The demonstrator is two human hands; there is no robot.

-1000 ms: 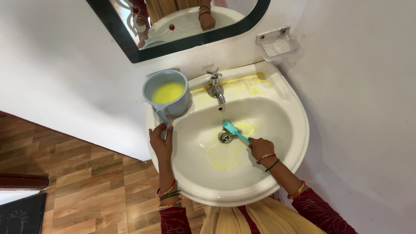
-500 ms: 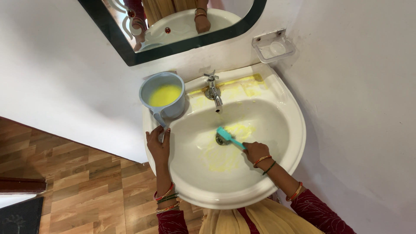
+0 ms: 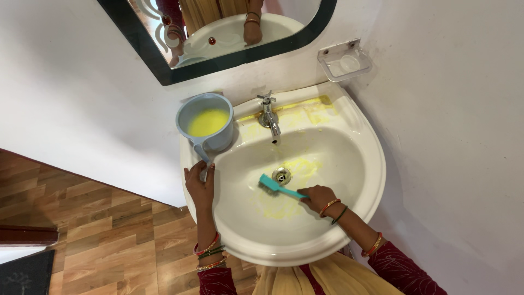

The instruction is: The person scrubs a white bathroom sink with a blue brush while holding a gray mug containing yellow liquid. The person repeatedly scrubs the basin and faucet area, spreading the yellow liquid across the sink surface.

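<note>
White wall, basin (image 3: 360,207) with yellow smears. Right hand (image 3: 316,198) closed round handle end of teal brush (image 3: 278,187); bristle head down on bowl just left of drain (image 3: 281,175). Brush likely light, stiff, slippery when wet; best held at handle. Left hand (image 3: 201,186) lies flat on rim, holding nothing, beside mug (image 3: 206,123).

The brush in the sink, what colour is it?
Teal, the brush held by the right hand, head view.

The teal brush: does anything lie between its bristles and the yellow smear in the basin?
Nothing visible does. The right hand grips the teal brush with its bristles down on the yellow smear, just left of the drain. The left hand rests on the sink rim, by the mug's handle.
</note>
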